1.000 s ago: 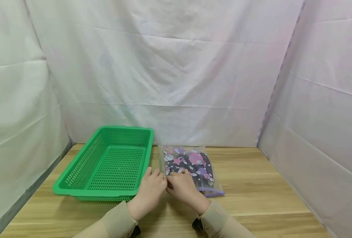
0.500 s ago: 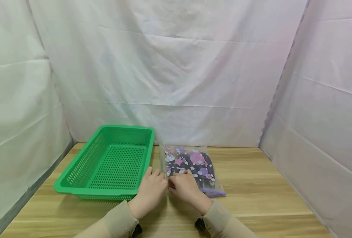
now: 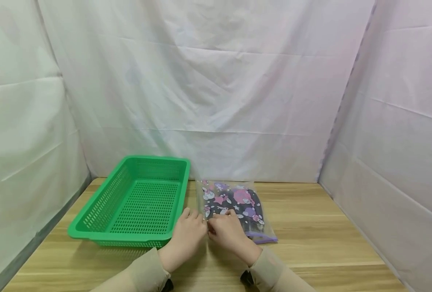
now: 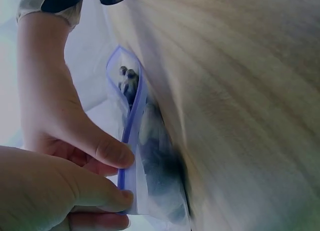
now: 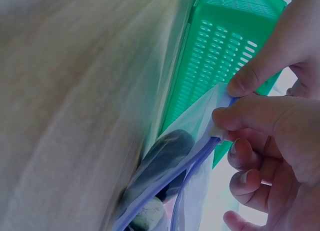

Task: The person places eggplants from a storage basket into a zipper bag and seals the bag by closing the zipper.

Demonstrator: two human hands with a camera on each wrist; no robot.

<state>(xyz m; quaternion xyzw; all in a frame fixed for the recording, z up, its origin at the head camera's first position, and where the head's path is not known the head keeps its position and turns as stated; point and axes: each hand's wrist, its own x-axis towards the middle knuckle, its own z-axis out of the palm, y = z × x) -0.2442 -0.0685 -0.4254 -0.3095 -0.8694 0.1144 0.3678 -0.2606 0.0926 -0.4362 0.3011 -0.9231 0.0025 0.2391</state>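
Observation:
A clear zip bag (image 3: 234,205) with a purple zip edge lies on the table, cartoon figures in pink, purple and white showing over a dark ground. At its near left corner my left hand (image 3: 187,235) pinches the end of the zip edge, thumb on top. Right beside it, my right hand (image 3: 228,233) pinches the same edge at a small whitish slider (image 5: 218,133). Farther along, the zip edge (image 4: 132,111) gapes apart. Dark items (image 5: 167,153) show through the film; their kind is hard to tell.
Left of the bag stands a green perforated plastic basket (image 3: 124,236), its near right corner close to my left hand. The wood-grain table (image 3: 310,227) runs back to a white cloth (image 3: 216,101), with more cloth on both sides.
The head view shifts slightly. Both hands stay at the bag's near left corner, with no clear movement against the bag or basket.

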